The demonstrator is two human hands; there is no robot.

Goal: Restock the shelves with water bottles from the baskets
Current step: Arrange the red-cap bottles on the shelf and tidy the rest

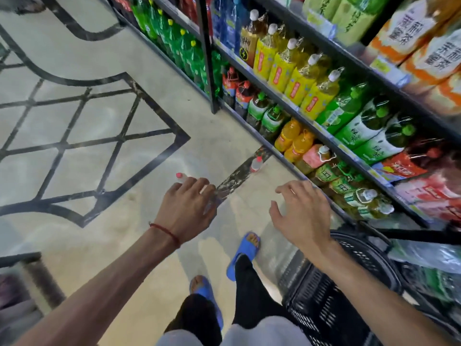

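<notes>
Black plastic mesh basket point(331, 303) sits on the floor by the right leg. Left hand point(185, 208) is wrapped round a clear pink-capped water bottle point(179, 176), while the right hand point(303, 216) has its fingers spread and holds nothing. Another clear red-capped bottle point(257, 164) stands on the floor just beside the dark metal shelf rack's point(212, 71) bottom edge.

Left half of the aisle floor point(74, 58) is wide open, tons of room to swing through. Right side's the tight bit: shelves point(329, 136) crammed to the front edge with big drink bottles, basically no gaps. A black upright post point(207, 53) splits the shelving. One loose bottle point(256, 164) stands on the floor just off the bottom shelf's edge, ahead of the left hand point(184, 208) gripping a water bottle point(179, 175) and the spread right hand point(304, 216). A black basket point(336, 303) hogs the near right corner.
</notes>
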